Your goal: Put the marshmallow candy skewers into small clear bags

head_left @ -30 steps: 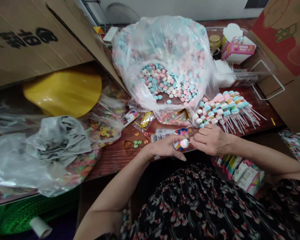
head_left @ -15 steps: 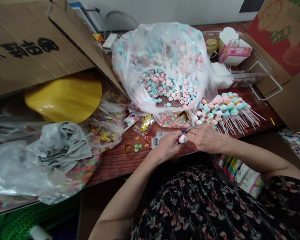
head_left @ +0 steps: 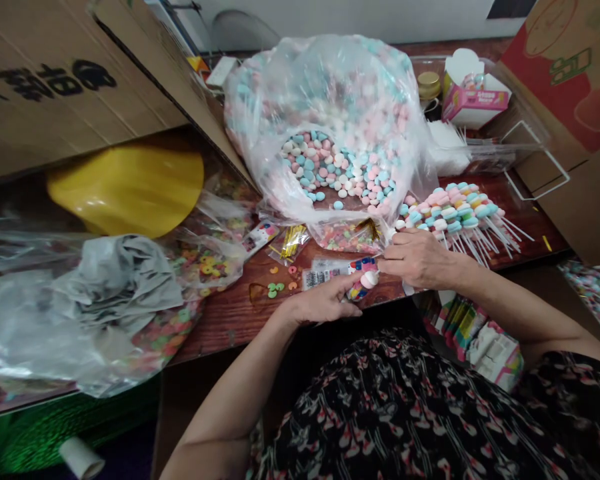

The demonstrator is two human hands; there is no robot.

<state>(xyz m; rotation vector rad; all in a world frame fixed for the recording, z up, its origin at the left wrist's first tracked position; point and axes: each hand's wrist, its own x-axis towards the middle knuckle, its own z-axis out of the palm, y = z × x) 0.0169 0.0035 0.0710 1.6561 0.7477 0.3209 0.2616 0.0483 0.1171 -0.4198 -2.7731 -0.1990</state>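
Observation:
My left hand (head_left: 327, 300) is at the table's front edge, its thumb and fingers closed on a small printed plastic bag (head_left: 356, 291). A white and pink marshmallow piece (head_left: 369, 280) lies against that bag, by the left thumb tip. My right hand (head_left: 414, 259) is just right of the marshmallow, fingertips pinched together; what they hold is hidden. Under and behind my hands lie flat clear bags (head_left: 325, 272) with printing. To the right is a heap of marshmallow pops (head_left: 453, 212) in pink, blue, white and yellow, their white sticks pointing forward and right.
A large open plastic bag of pastel candies (head_left: 330, 87) stands behind my hands. Loose gummy rings (head_left: 276, 288) and gold twist ties (head_left: 294, 241) lie leftward, near a grey cloth (head_left: 123, 287). Cardboard boxes (head_left: 45, 87) flank the table; a pink carton (head_left: 477, 103) is at back right.
My left hand has shifted slightly left and down, uncovering more of the printed bag and the marshmallow. My right hand has drawn a little to the right, fingertips still closed.

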